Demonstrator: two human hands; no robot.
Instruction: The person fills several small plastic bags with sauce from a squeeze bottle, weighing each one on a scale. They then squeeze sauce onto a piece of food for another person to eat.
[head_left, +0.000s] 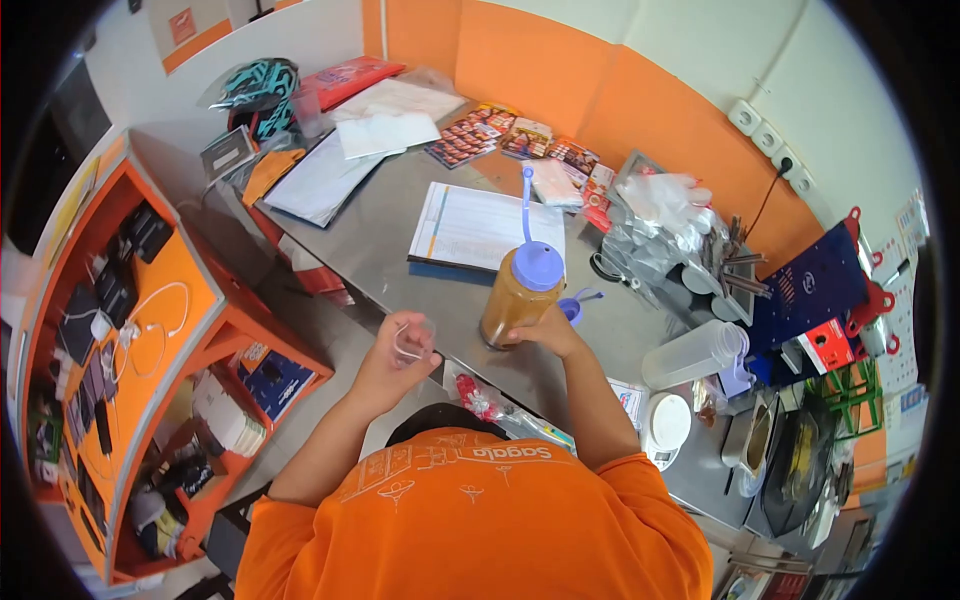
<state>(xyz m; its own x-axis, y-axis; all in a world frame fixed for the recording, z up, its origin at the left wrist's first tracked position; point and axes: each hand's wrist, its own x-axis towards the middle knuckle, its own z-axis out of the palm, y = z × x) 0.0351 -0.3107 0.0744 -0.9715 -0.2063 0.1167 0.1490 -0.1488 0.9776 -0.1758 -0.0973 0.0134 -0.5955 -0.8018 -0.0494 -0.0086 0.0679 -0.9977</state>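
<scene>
Left hand [390, 362]: positioned at the near edge of the grey metal table [380, 270], left of centre. Its fingers are curled around a small, clear, thin-walled plastic cup [410, 345], raised clear of the tabletop. The cup's contents, if any, cannot be told.

Right hand [550, 332]: clasped around the lower part of a tall, transparent plastic bottle [515, 300] containing brown contents. The bottle is at the near side of the table, to the right of the left hand — the two hands are apart. A periwinkle-blue plastic lid [538, 266] covers its top, with a narrow blue stem [526, 200] projecting to the far side. Whether the base bears fully on the table cannot be told.

Surrounding items:
- Far side of the bottle: a white printed form [470, 225] on a dark-blue backing.
- Immediately right of the bottle: a small blue-purple plastic cap [571, 309] with a looped strap.
- Farther right: a translucent plastic bottle [685, 358] with a pale-purple cap — near it, on the near side, a white round-topped device [669, 422].
- Far right: clear plastic bags [665, 215], heaped.
- Far edge, centre: colourful printed cards [478, 135], overlapping.
</scene>
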